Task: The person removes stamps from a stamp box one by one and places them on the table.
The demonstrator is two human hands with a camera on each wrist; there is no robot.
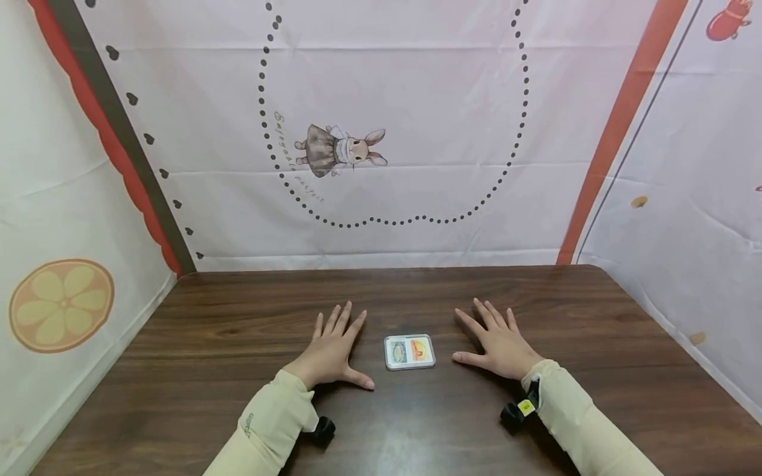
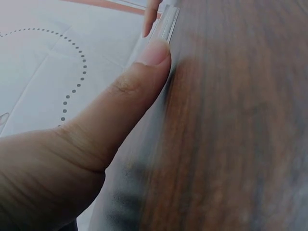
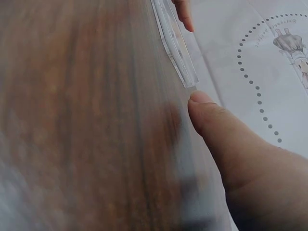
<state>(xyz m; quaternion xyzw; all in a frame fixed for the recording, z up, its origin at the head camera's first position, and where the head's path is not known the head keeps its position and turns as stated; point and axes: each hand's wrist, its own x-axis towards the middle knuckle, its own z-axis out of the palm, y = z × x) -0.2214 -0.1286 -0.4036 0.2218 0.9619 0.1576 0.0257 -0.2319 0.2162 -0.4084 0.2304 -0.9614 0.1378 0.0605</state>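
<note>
The left hand (image 1: pixel 329 357) and right hand (image 1: pixel 499 347) are holding nothing, spread either side of the case (image 1: pixel 409 352), probably getting ready; lifting it would need pinching.

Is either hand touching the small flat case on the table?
No, bare tabletop shows between the case and both the left hand and right hand.

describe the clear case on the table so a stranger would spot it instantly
On the dark wooden table, look between the spread left hand and right hand. There lies a flat, clear-edged rectangular case, white inside; its orange picture sets it apart from both hands.
</note>
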